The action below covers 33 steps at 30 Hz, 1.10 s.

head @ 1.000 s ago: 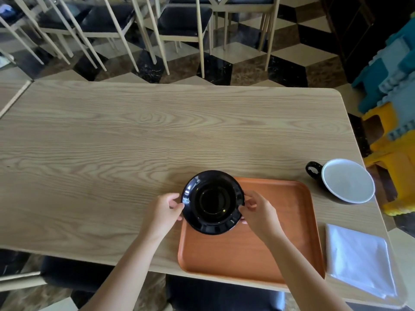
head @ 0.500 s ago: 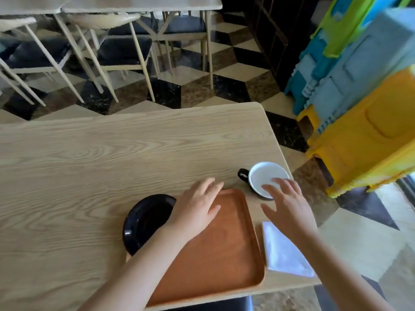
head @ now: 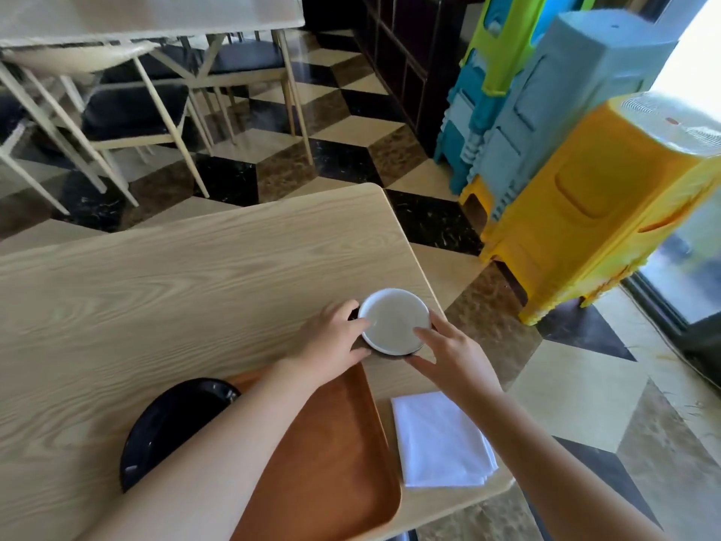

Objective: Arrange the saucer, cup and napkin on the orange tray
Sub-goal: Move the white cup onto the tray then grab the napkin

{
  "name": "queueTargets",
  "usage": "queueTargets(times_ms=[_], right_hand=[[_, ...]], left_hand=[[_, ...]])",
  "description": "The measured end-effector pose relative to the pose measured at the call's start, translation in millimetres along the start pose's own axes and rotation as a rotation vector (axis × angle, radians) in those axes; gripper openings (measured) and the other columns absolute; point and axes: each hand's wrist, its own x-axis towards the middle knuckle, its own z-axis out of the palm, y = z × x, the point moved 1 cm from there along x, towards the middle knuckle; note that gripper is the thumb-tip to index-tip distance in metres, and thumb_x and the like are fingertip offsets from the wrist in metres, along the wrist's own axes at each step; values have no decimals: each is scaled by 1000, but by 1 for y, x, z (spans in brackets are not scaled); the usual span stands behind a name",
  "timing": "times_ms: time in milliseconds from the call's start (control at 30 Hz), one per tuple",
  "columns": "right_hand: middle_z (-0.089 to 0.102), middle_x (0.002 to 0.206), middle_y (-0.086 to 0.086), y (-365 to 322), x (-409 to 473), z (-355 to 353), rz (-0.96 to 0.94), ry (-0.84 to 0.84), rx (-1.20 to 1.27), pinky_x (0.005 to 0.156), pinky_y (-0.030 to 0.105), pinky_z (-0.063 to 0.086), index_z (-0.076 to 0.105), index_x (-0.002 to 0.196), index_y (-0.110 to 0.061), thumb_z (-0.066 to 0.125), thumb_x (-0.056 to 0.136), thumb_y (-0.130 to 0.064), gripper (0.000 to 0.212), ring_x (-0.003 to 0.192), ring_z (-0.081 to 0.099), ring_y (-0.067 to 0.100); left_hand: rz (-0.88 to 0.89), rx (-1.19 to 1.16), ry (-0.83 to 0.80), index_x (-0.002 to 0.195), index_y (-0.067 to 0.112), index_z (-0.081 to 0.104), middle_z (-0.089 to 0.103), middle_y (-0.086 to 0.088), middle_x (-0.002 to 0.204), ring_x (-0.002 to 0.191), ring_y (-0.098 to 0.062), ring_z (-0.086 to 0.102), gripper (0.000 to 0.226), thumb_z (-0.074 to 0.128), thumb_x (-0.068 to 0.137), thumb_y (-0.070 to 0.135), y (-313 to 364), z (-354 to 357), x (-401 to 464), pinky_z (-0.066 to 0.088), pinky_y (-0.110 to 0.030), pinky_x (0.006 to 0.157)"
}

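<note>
Centre right of frame: the black cup with white interior (head: 394, 326) stands on the light wooden table (head: 156, 290), just beyond the orange rectangular tray (head: 331, 454). Left hand (head: 335, 341) and right hand (head: 448, 357) flank it, fingers curled against its sides, apparently steadying it for a lift. The glossy black saucer (head: 171, 423) overlaps the tray's left edge. The folded white napkin (head: 441, 439) lies right of the tray, untouched.
</note>
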Motion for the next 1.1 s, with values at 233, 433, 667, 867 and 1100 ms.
queueTargets(times_ms=[233,433,667,867,1100], right_hand=[[64,117,14,-7,1,-4,-109,-14,30,52,42,59,68,96,-8,84,61,-22,41,72,69,30],[61,125,12,-32,12,-10,-187,-38,97,58,47,59,67,104,-12,83,62,-23,46,83,70,31],[56,134,5,-68,16,-5,-268,-135,193,78,44,58,65,112,-15,83,62,-18,53,105,65,24],[48,140,-5,-76,7,15,-118,-323,223,90,24,44,24,141,-36,74,71,-25,87,114,56,17],[50,139,-5,-76,4,19,-75,-344,199,91,27,43,31,140,-28,74,71,-26,82,116,54,16]], left_hand=[[1,-117,138,104,11,69,60,-19,110,103,-38,57,40,80,67,23,-10,3,-27,50,-44,86],[-68,-91,248,94,13,71,64,-18,103,95,-37,61,41,85,58,26,-20,-18,-62,55,-43,74],[-204,-50,299,95,18,70,64,-9,100,91,-28,61,38,78,63,37,-32,-25,-113,54,-33,59],[-254,-30,236,93,20,71,64,-7,98,91,-26,62,40,81,59,38,-34,-7,-135,55,-31,48],[-279,-15,265,93,20,71,65,-6,99,96,-24,61,41,82,58,39,-31,3,-138,55,-30,47]])
